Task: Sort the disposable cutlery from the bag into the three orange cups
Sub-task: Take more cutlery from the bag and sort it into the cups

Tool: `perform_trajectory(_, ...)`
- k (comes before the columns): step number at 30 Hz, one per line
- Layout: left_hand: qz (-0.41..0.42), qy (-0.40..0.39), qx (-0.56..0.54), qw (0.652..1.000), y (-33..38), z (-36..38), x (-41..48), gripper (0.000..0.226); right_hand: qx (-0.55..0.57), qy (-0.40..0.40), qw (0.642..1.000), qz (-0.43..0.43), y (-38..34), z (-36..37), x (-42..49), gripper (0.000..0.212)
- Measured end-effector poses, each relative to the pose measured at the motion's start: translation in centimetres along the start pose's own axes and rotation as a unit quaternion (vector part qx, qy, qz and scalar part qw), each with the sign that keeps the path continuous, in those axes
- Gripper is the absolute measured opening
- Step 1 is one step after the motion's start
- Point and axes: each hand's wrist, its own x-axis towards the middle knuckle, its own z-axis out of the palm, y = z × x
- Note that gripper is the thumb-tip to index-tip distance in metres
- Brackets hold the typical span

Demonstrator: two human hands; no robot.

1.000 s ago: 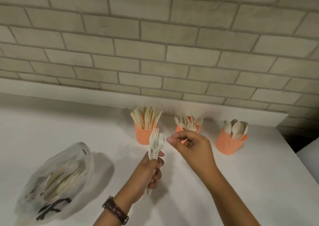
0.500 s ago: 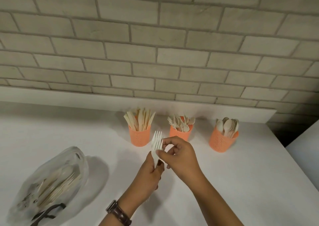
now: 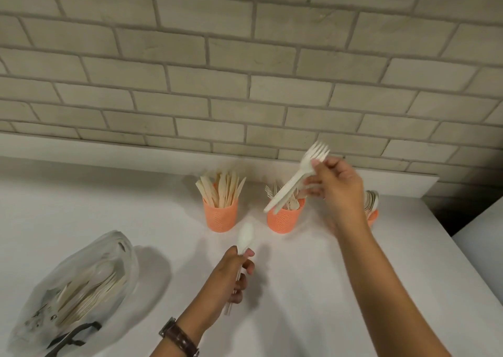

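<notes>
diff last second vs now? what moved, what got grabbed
The right hand pinched the forks out of the bundle in the left hand and lifted them up and right, handles now over the middle cup. The left hand keeps gripping the spoon. The bag, left cup and right cup stayed put.

No text, label, brand or number can be read. The plastic bag [image 3: 81, 283] on the table has some dark marks near its lower end, but they are too blurred to read.

orange cups [image 3: 220, 217], white forks [image 3: 295, 179], grey bricks [image 3: 245, 98]
</notes>
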Motion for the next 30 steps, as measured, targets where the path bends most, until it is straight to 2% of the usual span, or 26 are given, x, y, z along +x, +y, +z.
perform_trajectory(3, -0.015, 0.011, -0.076, 0.997, 0.1, -0.3, 0.1, 0.027, -0.070, 0.045, 0.993, -0.082, -0.6, -1.5, 3.1, 0.004)
perform_trajectory(7, -0.012, 0.011, -0.083, 0.996, 0.2, -0.4, 0.2, 0.033, -0.155, 0.078, 0.978, -0.120, 2.0, -2.5, 6.3, 0.005)
perform_trajectory(10, 0.007, 0.003, -0.065, 0.998, 0.0, -0.4, 0.3, 0.033, -0.238, 0.065, 0.966, -0.077, 6.6, -2.7, 7.8, 0.006)
perform_trajectory(12, 0.025, 0.000, -0.050, 0.998, -0.3, -0.4, 0.3, 0.033, -0.296, 0.028, 0.955, -0.025, 9.7, -2.9, 8.1, 0.005)
perform_trajectory(15, 0.047, 0.014, -0.034, 0.998, -0.6, -0.5, 0.5, 0.031, -0.361, -0.037, 0.932, 0.014, 11.8, -3.3, 7.5, 0.022)
perform_trajectory(18, 0.060, 0.016, -0.019, 0.998, -1.2, -0.7, 0.9, 0.026, -0.361, -0.022, 0.932, -0.001, 11.3, -3.9, 6.6, 0.025)
perform_trajectory(21, 0.090, 0.019, 0.059, 0.994, -1.2, -0.4, 1.4, 0.021, -0.358, -0.014, 0.934, -0.007, 9.8, -5.1, 4.6, 0.021)
perform_trajectory(26, 0.125, 0.020, 0.083, 0.988, 0.8, 2.6, 3.3, 0.011, -0.330, -0.032, 0.943, 0.027, 8.6, -9.5, -1.6, 0.009)
perform_trajectory(30, 0.171, 0.008, 0.099, 0.980, 2.8, 7.5, 6.0, 0.008, -0.321, -0.030, 0.944, 0.069, 8.6, -13.2, -5.5, 0.023)
